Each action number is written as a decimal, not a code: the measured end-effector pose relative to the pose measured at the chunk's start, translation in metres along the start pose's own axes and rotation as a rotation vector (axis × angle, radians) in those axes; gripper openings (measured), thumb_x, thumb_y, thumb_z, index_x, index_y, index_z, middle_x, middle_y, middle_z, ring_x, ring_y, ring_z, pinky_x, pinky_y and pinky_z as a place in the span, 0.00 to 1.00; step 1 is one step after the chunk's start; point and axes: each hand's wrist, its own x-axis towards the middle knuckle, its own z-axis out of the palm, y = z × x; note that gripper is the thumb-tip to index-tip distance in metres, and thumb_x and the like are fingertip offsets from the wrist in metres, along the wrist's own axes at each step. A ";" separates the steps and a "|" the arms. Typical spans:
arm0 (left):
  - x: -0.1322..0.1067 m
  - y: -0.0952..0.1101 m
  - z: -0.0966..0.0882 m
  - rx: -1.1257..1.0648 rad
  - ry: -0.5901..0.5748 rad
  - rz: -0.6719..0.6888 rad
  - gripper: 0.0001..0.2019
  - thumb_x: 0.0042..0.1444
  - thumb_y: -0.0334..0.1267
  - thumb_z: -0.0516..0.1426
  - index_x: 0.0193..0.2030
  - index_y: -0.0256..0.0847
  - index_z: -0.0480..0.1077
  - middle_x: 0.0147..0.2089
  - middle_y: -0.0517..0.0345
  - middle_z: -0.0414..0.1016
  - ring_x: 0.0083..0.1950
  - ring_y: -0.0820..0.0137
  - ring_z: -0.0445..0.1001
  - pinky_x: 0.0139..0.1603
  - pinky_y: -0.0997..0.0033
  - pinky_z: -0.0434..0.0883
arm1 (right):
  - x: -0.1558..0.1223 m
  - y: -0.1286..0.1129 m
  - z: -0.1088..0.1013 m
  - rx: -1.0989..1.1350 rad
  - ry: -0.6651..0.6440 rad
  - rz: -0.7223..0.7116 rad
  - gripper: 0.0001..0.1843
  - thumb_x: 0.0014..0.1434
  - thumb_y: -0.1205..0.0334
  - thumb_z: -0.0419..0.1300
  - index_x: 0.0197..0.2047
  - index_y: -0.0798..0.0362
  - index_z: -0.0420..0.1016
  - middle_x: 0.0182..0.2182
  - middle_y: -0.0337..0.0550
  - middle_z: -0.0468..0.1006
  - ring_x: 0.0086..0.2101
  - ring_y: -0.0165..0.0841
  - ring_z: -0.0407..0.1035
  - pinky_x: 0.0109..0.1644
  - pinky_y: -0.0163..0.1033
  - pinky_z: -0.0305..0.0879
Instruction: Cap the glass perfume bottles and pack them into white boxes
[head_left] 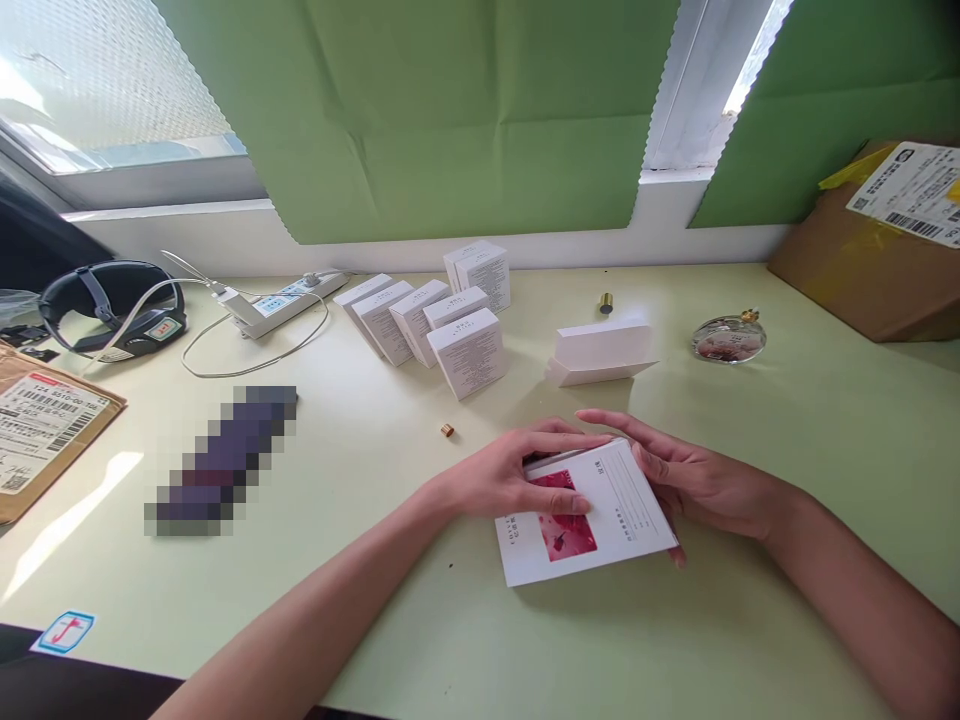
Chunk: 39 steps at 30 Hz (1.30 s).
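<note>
A flat white box (619,510) printed with a pink-red picture and dark lettering is held tilted above the table. My left hand (525,475) is closed on it, thumb across the picture and fingers over the far edge. My right hand (686,480) grips its right end, with the thumb at the upper corner and the other fingers partly hidden behind. Beyond my hands lies an open white folded carton piece (604,352). To its right a clear oval perfume bottle (729,339) with a gold neck rests on its side. A small gold-coloured cap (448,430) lies left of my hands.
Several white boxes (469,352) stand grouped at the back. Behind the carton piece is a dark gold cap (606,303). Leftward are a power strip (289,305) with a white cable, a blurred-out dark object (229,460), a headset (112,310) and a parcel (45,430). A cardboard box (870,250) stands far right.
</note>
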 end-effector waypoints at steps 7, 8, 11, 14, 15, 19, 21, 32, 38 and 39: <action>0.000 -0.001 0.000 -0.026 0.018 -0.008 0.28 0.58 0.45 0.65 0.66 0.59 0.67 0.64 0.52 0.67 0.55 0.60 0.76 0.48 0.65 0.78 | 0.000 -0.001 0.004 -0.011 0.036 -0.014 0.37 0.68 0.44 0.56 0.75 0.31 0.46 0.39 0.44 0.81 0.36 0.37 0.78 0.22 0.32 0.74; 0.000 -0.001 0.000 -0.026 0.017 -0.017 0.29 0.58 0.46 0.65 0.66 0.59 0.67 0.64 0.51 0.67 0.55 0.60 0.76 0.47 0.65 0.78 | 0.001 -0.001 0.003 -0.009 0.035 -0.021 0.37 0.68 0.44 0.56 0.75 0.31 0.46 0.38 0.43 0.81 0.36 0.37 0.78 0.22 0.32 0.74; 0.000 0.000 -0.001 -0.020 0.020 -0.021 0.29 0.58 0.47 0.64 0.66 0.58 0.66 0.64 0.51 0.68 0.54 0.60 0.76 0.48 0.64 0.78 | 0.001 -0.001 -0.001 0.008 -0.001 -0.050 0.36 0.68 0.45 0.56 0.74 0.31 0.47 0.39 0.41 0.80 0.38 0.37 0.78 0.26 0.35 0.77; 0.001 0.001 -0.001 -0.020 0.018 -0.006 0.29 0.59 0.47 0.64 0.67 0.57 0.66 0.63 0.51 0.69 0.55 0.61 0.76 0.49 0.64 0.77 | 0.000 0.000 -0.005 0.018 -0.063 -0.079 0.36 0.69 0.49 0.57 0.74 0.28 0.46 0.47 0.42 0.78 0.41 0.36 0.77 0.32 0.38 0.79; 0.001 0.001 -0.002 -0.019 0.017 -0.002 0.29 0.59 0.47 0.64 0.67 0.56 0.66 0.63 0.51 0.69 0.54 0.61 0.76 0.49 0.64 0.77 | -0.001 0.001 -0.006 0.013 -0.084 -0.088 0.36 0.69 0.50 0.57 0.74 0.28 0.46 0.50 0.42 0.77 0.42 0.37 0.77 0.33 0.38 0.79; 0.001 0.001 -0.002 -0.010 0.025 0.018 0.28 0.59 0.46 0.64 0.66 0.55 0.67 0.62 0.51 0.70 0.54 0.61 0.76 0.49 0.64 0.77 | -0.001 0.002 -0.009 -0.003 -0.136 -0.121 0.38 0.69 0.53 0.58 0.74 0.26 0.42 0.59 0.44 0.72 0.46 0.38 0.77 0.35 0.40 0.80; 0.001 0.000 -0.001 -0.007 0.028 0.020 0.28 0.59 0.46 0.64 0.67 0.56 0.67 0.62 0.51 0.70 0.55 0.61 0.75 0.50 0.63 0.77 | 0.000 0.003 -0.009 -0.003 -0.136 -0.123 0.40 0.69 0.53 0.58 0.75 0.27 0.40 0.57 0.45 0.74 0.47 0.38 0.77 0.35 0.39 0.80; 0.000 0.002 -0.002 -0.003 0.045 0.001 0.27 0.58 0.47 0.64 0.65 0.56 0.68 0.61 0.51 0.69 0.53 0.61 0.76 0.45 0.66 0.77 | -0.004 -0.003 -0.006 -0.104 -0.067 -0.102 0.42 0.64 0.47 0.62 0.75 0.32 0.46 0.66 0.51 0.64 0.49 0.42 0.75 0.34 0.37 0.77; -0.001 0.005 -0.003 0.010 0.109 -0.037 0.22 0.63 0.53 0.57 0.61 0.51 0.72 0.60 0.52 0.72 0.46 0.66 0.77 0.39 0.70 0.73 | -0.011 -0.014 -0.001 -0.250 0.092 -0.056 0.39 0.65 0.52 0.63 0.73 0.36 0.51 0.57 0.50 0.74 0.43 0.37 0.75 0.22 0.27 0.65; -0.001 0.003 -0.004 -0.035 0.139 -0.049 0.22 0.64 0.55 0.56 0.61 0.51 0.71 0.59 0.52 0.72 0.46 0.66 0.76 0.39 0.70 0.73 | -0.011 -0.014 -0.002 -0.250 0.123 -0.064 0.38 0.65 0.52 0.63 0.73 0.36 0.52 0.55 0.49 0.76 0.41 0.35 0.74 0.22 0.28 0.67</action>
